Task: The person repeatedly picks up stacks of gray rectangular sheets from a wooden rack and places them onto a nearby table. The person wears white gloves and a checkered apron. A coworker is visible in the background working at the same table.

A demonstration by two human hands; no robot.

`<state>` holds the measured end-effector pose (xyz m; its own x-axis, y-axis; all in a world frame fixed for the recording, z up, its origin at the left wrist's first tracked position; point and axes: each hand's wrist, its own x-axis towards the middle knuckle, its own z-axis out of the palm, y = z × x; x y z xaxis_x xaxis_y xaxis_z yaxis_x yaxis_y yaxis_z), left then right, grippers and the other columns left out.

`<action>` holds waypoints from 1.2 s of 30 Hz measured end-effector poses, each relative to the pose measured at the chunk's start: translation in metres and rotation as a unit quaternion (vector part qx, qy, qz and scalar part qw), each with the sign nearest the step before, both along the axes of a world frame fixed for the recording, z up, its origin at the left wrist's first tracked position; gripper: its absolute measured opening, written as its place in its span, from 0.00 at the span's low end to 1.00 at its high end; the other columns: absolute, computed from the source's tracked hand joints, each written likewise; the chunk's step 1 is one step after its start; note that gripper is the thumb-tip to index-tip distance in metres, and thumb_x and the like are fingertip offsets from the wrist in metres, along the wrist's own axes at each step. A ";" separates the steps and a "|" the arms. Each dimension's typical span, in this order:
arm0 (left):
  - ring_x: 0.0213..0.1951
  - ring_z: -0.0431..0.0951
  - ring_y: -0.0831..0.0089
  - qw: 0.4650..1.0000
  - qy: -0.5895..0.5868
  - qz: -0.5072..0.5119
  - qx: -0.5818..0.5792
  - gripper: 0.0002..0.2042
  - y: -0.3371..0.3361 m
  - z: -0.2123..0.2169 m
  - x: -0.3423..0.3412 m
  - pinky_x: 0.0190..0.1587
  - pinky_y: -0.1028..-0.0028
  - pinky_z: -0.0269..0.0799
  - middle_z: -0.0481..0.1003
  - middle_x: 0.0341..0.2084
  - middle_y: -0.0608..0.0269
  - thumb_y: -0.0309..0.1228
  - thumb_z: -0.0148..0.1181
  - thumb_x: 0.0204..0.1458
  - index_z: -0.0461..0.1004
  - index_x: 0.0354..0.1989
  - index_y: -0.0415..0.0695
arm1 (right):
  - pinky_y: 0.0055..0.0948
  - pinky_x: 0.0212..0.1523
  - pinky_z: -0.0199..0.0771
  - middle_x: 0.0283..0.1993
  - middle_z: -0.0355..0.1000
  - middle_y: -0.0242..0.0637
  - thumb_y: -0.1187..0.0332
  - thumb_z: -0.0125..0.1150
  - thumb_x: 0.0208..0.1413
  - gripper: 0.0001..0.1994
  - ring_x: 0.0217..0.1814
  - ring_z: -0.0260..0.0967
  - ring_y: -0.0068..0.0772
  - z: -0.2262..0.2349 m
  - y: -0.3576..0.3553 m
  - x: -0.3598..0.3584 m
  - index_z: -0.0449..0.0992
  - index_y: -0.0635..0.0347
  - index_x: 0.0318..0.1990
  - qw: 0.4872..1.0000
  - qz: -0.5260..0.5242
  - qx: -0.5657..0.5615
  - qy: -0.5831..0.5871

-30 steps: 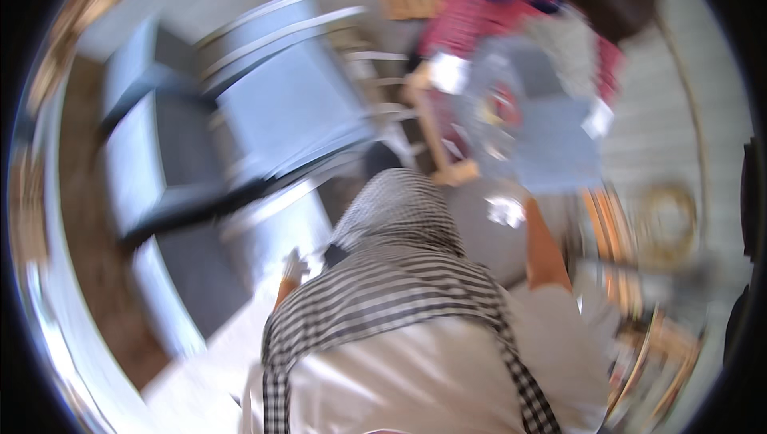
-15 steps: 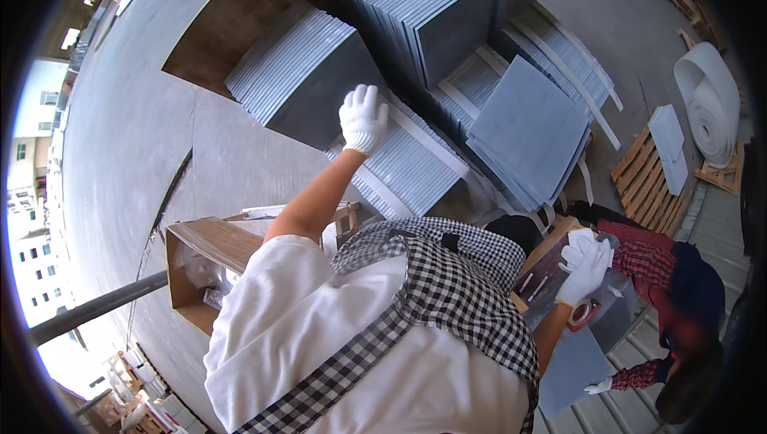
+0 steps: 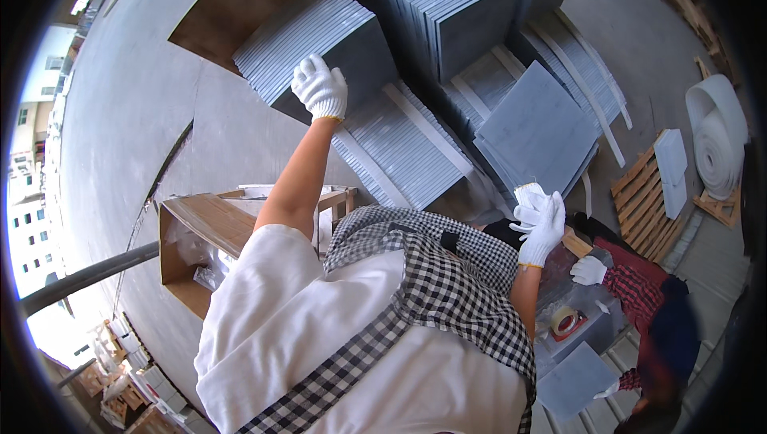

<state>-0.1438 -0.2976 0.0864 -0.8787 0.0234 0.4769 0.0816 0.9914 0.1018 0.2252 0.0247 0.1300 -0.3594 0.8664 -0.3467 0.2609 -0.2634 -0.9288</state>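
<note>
My left hand (image 3: pixel 320 89), in a white knitted glove, is at the upper edge of the front slab in a stack of thin grey stone tiles (image 3: pixel 363 59). Its fingers are stretched and the thumb stands apart; contact with the edge cannot be made out. At the right, my gloved right hand (image 3: pixel 545 233) is closed on a soft white glove (image 3: pixel 528 193) with a yellowish hem. Just beyond that hand, several loose grey tiles (image 3: pixel 539 126) lie fanned on a lower strapped stack.
More tile stacks (image 3: pixel 479 35) stand at the back. A co-worker in a red plaid sleeve (image 3: pixel 631 282) is at the right, beside a tape roll (image 3: pixel 566 322) and a grey tile (image 3: pixel 577 382). An open cardboard box (image 3: pixel 204 234) is at left; a foam roll (image 3: pixel 713 142) and slatted pallet (image 3: pixel 645 186) stand far right.
My left hand has moved left across the tile stack to its upper edge. My right hand has moved up and left from the tape roll toward the loose tiles, still holding the white glove.
</note>
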 end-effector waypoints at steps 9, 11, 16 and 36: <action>0.48 0.72 0.53 0.997 0.076 0.003 -0.015 0.22 -0.008 -0.012 -0.008 0.49 0.54 0.67 0.73 0.43 0.53 0.41 0.67 0.47 0.74 0.47 0.40 | 0.35 0.17 0.83 0.55 0.75 0.53 0.59 0.51 0.71 0.24 0.33 0.82 0.45 -0.008 -0.005 0.015 0.62 0.61 0.69 1.000 -0.008 -0.024 -0.018; 0.48 0.73 0.53 0.998 0.054 0.010 -0.023 0.23 0.003 -0.011 -0.008 0.49 0.54 0.67 0.73 0.44 0.53 0.41 0.67 0.47 0.74 0.47 0.40 | 0.34 0.17 0.82 0.55 0.76 0.52 0.59 0.51 0.71 0.24 0.34 0.82 0.44 -0.001 -0.009 0.017 0.62 0.60 0.69 0.999 -0.005 -0.035 -0.015; 0.45 0.74 0.53 0.997 0.064 -0.011 -0.042 0.18 0.008 -0.006 -0.004 0.47 0.53 0.67 0.74 0.39 0.54 0.40 0.64 0.50 0.75 0.44 0.42 | 0.35 0.14 0.80 0.51 0.78 0.50 0.62 0.54 0.70 0.23 0.30 0.82 0.43 -0.045 0.012 0.029 0.65 0.59 0.68 1.000 -0.009 -0.003 0.010; 0.39 0.83 0.48 0.899 -0.370 -0.200 -0.122 0.22 0.011 0.032 0.002 0.42 0.54 0.77 0.83 0.33 0.47 0.52 0.59 0.54 0.82 0.38 0.43 | 0.29 0.53 0.76 0.49 0.79 0.38 0.62 0.65 0.64 0.20 0.50 0.77 0.29 -0.055 0.017 0.041 0.76 0.58 0.61 0.991 0.002 0.105 -0.088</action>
